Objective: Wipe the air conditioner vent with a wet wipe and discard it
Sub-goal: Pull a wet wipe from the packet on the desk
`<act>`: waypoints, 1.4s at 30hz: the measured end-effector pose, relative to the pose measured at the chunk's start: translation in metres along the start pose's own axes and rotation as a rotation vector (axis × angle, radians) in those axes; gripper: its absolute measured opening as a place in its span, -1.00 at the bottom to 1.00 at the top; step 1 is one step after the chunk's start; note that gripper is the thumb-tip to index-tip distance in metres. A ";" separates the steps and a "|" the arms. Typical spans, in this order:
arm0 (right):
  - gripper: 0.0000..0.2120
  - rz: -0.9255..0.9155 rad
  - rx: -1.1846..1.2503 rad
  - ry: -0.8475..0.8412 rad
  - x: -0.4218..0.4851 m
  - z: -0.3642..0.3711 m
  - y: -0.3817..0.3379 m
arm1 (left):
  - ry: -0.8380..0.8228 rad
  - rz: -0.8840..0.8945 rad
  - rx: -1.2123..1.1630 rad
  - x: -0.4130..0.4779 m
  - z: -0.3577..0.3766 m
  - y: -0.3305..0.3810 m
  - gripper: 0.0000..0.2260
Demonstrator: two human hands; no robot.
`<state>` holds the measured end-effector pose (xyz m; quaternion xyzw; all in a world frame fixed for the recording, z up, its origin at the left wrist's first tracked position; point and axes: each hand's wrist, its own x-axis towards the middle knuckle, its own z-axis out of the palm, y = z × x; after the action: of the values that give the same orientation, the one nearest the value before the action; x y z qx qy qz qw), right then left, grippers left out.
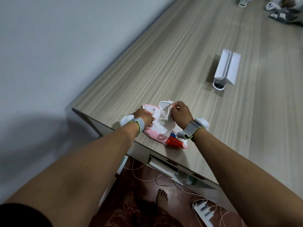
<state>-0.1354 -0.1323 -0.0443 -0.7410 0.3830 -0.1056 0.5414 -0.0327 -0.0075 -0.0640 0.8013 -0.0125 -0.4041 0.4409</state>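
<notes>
Wipe extraction, early stage.
We pinched a wet wipe [167, 112] in right hand [179, 114], left hand [144, 117] gripping the pack [164, 135]; wiping and discarding remained.

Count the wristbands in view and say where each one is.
2. One wristband is on the left wrist, by the left hand holding the wipe pack; the other is on the right wrist, behind the right hand pinching a wipe. None looks hidden.

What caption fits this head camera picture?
Right hand pinches a wet wipe at the pink pack; left hand holds the pack on the desk.
</notes>
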 end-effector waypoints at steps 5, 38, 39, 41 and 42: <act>-0.94 0.049 0.176 0.063 0.002 -0.002 -0.009 | -0.010 -0.013 0.017 -0.001 -0.001 0.000 -0.87; -0.66 0.119 -0.623 -0.241 -0.009 -0.013 0.022 | -0.037 0.033 0.165 0.007 0.000 -0.007 -0.66; -0.66 0.123 -0.617 -0.242 -0.009 -0.013 0.023 | -0.029 0.037 0.180 0.008 0.000 -0.007 -0.65; -0.66 0.137 -0.617 -0.249 -0.010 -0.013 0.022 | -0.017 0.047 0.208 0.009 0.001 -0.007 -0.64; -0.63 0.148 -0.617 -0.254 -0.009 -0.013 0.022 | -0.013 0.055 0.223 0.009 0.002 -0.008 -0.64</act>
<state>-0.1596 -0.1384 -0.0565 -0.8473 0.3790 0.1480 0.3414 -0.0303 -0.0075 -0.0759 0.8422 -0.0822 -0.3931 0.3598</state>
